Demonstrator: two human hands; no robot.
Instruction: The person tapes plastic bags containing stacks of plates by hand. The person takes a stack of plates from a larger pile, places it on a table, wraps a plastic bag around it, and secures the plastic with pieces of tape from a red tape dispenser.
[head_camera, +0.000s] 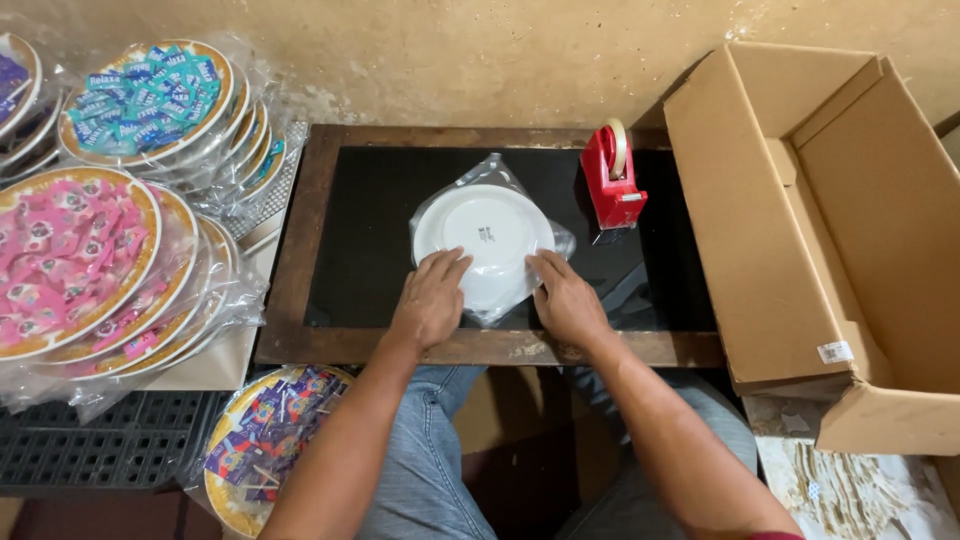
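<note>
White plate (487, 235), upside down in a clear plastic bag (497, 172), lies mid-tabletop on the black mat (372, 240). Left hand (430, 297) and right hand (567, 298) press flat, fingers extended, on its near edge, gripping nothing. Red tape dispenser (611, 180) stands just right; open cardboard box (840, 230) beyond.

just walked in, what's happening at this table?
A seated person presses both hands on a white plate lying upside down in a clear plastic bag on a small dark-topped table. The left hand holds the plate's lower left edge, the right hand its lower right edge. A red tape dispenser stands just beyond. Stacks of bagged plates filled with sweets sit to the left, and an open cardboard box to the right.
</note>
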